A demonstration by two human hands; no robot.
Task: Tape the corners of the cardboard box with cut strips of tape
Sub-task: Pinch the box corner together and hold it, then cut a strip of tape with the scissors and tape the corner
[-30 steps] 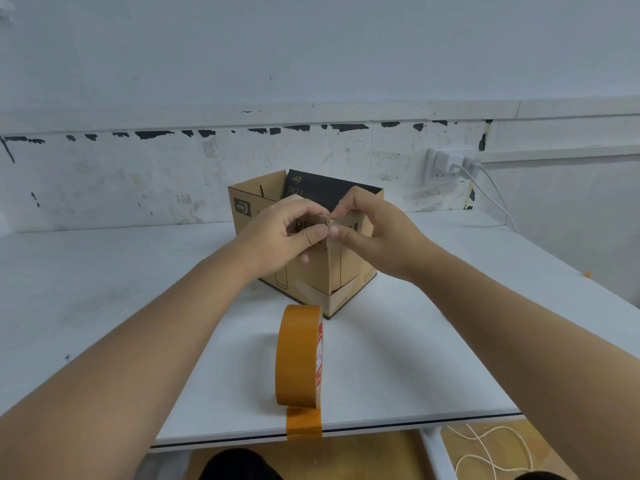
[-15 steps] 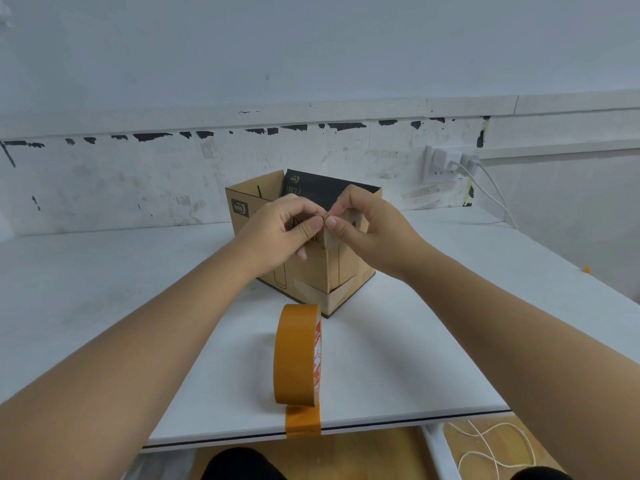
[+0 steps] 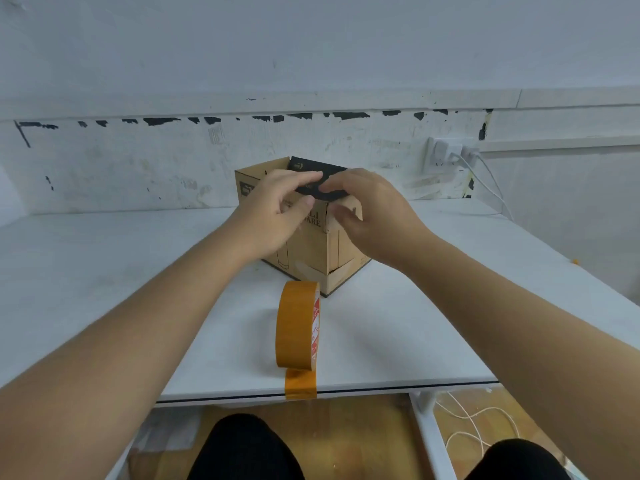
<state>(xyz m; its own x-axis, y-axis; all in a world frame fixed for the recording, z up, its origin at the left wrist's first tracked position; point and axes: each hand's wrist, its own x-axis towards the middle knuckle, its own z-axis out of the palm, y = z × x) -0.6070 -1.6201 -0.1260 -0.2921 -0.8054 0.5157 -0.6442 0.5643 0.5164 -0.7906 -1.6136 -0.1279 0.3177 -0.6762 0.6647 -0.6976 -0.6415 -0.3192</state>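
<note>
**Two hands at the near top corner of one box**

Fingers of the left hand (image 3: 277, 216) spread and loosely curved, tips reaching over the top edge toward the dark panel (image 3: 320, 181), thumb lower against the printed front face; nothing pinched between them. Fingers of the right hand (image 3: 374, 216) likewise apart, extended leftward over the same corner, thumb tucked below against the side face. Whether a strip of tape lies under either hand: cannot tell. Both forearms bare, stretching in from the near corners of the view.

One cardboard box (image 3: 311, 251), set corner-on near the middle of the table (image 3: 104, 265), toward the far side, top open. One pale strip already stuck across its near bottom corner.

One roll of orange tape (image 3: 298, 325), standing on edge, near of the box and apart from it. Loose end (image 3: 300, 383) run down and stuck over the near table edge.

One wall socket (image 3: 445, 157) far right, two white plugs in it, cables trailing right. More white cable (image 3: 464, 424) on the floor under the table. Two dark-clad knees at the near edge.
</note>
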